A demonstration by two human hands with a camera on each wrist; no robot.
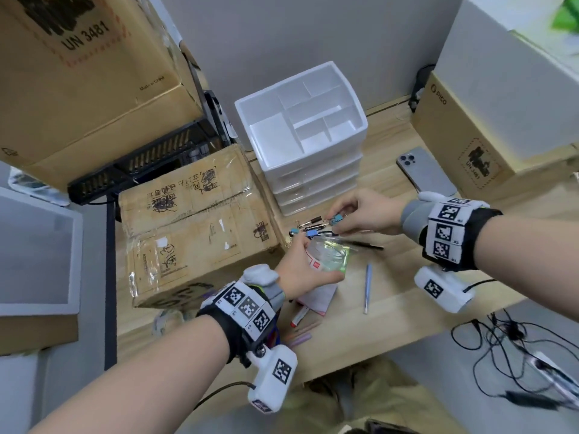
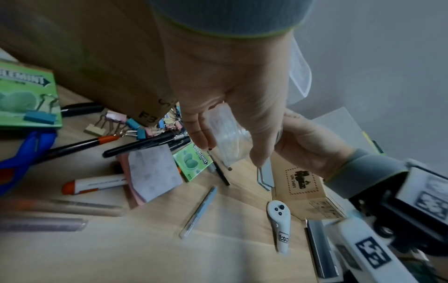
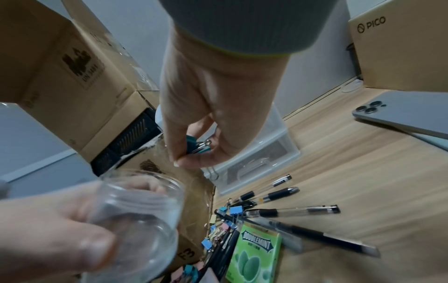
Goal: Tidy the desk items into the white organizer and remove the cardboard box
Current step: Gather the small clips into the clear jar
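My left hand (image 1: 305, 270) grips a clear glass jar (image 1: 329, 255) just above the desk; the jar (image 3: 138, 216) shows empty, its mouth tilted toward my right hand. My right hand (image 1: 354, 214) pinches blue binder clips (image 3: 196, 147) a little above the pile of clips and black pens (image 1: 313, 228). The white organizer (image 1: 300, 120) with open top compartments and drawers stands behind the pile. The taped cardboard box (image 1: 194, 220) lies left of the organizer, touching the pile's edge. A green gum pack (image 3: 254, 254) lies among the pens.
A grey phone (image 1: 426, 172) lies right of the organizer, next to a PICO carton (image 1: 463, 142). A blue-grey pen (image 1: 367, 288), sticky notes (image 2: 150, 172), a white-orange marker (image 2: 94, 184) and a white controller (image 2: 278, 220) lie near the front edge. A big carton (image 1: 84, 73) looms at left.
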